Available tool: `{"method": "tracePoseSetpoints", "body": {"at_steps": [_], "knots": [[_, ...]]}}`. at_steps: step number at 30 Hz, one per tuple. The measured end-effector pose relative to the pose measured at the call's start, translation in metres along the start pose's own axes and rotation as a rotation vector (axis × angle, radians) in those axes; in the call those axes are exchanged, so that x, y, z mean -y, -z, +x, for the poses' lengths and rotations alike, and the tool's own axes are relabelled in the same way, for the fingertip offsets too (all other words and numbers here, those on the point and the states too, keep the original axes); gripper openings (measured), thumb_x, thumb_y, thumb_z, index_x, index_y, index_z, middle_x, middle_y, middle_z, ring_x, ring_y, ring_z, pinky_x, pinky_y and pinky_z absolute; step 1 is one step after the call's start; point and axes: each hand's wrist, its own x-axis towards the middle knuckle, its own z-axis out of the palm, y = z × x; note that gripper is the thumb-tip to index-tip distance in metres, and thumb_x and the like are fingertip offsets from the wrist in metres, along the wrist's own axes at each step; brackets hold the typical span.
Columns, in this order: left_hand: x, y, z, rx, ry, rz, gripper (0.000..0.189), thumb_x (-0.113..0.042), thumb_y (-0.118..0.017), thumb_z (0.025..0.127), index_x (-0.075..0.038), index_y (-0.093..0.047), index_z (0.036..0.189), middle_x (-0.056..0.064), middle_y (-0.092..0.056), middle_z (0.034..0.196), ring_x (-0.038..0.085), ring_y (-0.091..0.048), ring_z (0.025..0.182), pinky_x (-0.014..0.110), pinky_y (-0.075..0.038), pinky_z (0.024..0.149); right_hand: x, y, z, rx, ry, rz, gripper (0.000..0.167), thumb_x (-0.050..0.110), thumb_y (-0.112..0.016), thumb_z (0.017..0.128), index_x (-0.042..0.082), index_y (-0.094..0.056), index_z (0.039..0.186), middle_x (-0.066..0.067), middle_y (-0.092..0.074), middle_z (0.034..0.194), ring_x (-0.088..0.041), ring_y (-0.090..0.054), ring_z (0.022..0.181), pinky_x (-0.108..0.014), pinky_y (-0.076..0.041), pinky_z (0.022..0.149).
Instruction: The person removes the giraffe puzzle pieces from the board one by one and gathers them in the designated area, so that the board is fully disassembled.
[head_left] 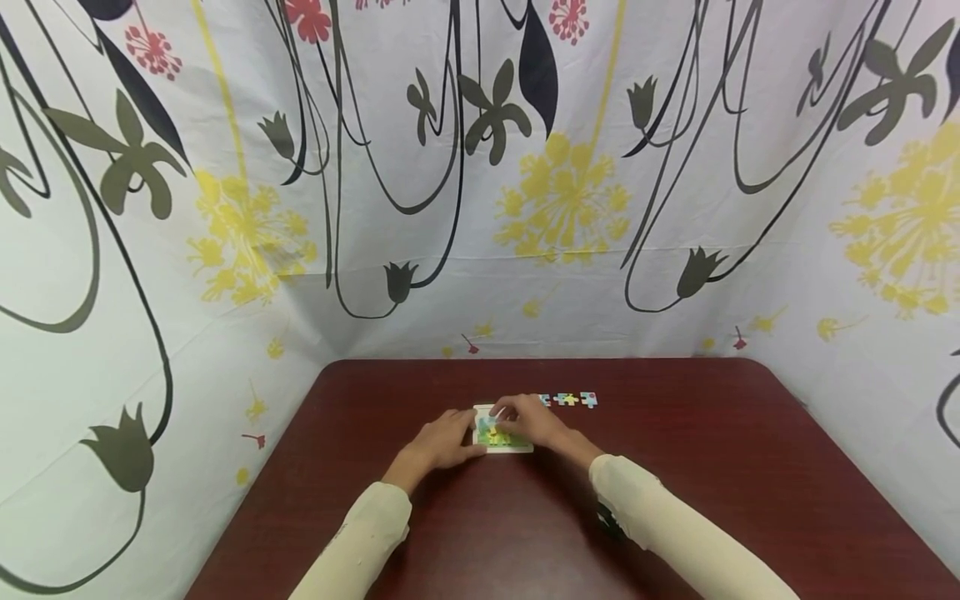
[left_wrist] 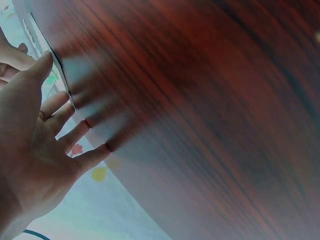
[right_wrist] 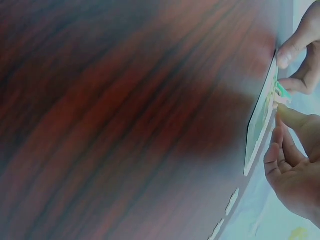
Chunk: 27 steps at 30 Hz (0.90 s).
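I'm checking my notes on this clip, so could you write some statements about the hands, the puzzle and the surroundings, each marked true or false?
1. The left hand touches the puzzle tray. True.
2. The loose pieces lie left of the puzzle tray in the head view. False: the loose pieces lie to its right.
3. The right hand is over the puzzle tray. True.
4. The table is white. False: it is dark reddish brown.
5. Both arms wear pale sleeves. True.
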Motion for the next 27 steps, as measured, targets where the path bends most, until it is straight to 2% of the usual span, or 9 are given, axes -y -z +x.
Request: {"method": "tracePoseSetpoints", "body": {"at_steps": [6,13,20,27], "knots": [[0.002,-0.001,0.001,0.004,-0.005,0.001,0.037,-0.050,-0.069,0.099,-0.018,-0.057,0.113,-0.005,-0.056,0.098,0.017,-0.052,0.100,0.042,-0.046,0.076,-0.008,0.011,-0.006,-0.037,0.004,-0.007,0.013,0.006,-0.075,0.096,0.005,-0.076,0.108,-0.008,-0.078,0.097,-0.021,-0.076,0.088,-0.031,-0.059,0.073],[0.002,-0.001,0.001,0.010,-0.003,0.005,0.038,-0.050,-0.068,0.099,-0.019,-0.056,0.116,-0.004,-0.057,0.104,0.020,-0.053,0.108,0.045,-0.047,0.081,-0.014,0.026,-0.018,-0.047,-0.032,-0.001,0.013,0.007,-0.074,0.097,0.004,-0.076,0.109,-0.007,-0.078,0.096,-0.020,-0.075,0.088,-0.033,-0.059,0.075],[0.000,0.001,-0.003,0.002,-0.014,-0.001,0.038,-0.048,-0.069,0.099,-0.017,-0.056,0.116,-0.001,-0.058,0.105,0.021,-0.052,0.106,0.046,-0.046,0.081,-0.027,0.042,-0.029,-0.073,-0.077,-0.025,0.011,0.006,-0.075,0.095,0.003,-0.076,0.106,-0.010,-0.078,0.097,-0.025,-0.076,0.092,-0.033,-0.059,0.073],[-0.002,0.001,-0.003,-0.006,-0.017,0.008,0.039,-0.048,-0.069,0.099,-0.017,-0.057,0.120,-0.001,-0.058,0.110,0.022,-0.053,0.110,0.047,-0.048,0.084,-0.036,0.056,-0.041,-0.103,-0.128,-0.050,0.014,0.005,-0.075,0.095,0.000,-0.076,0.108,-0.015,-0.077,0.101,-0.030,-0.076,0.095,-0.044,-0.060,0.078]]}}
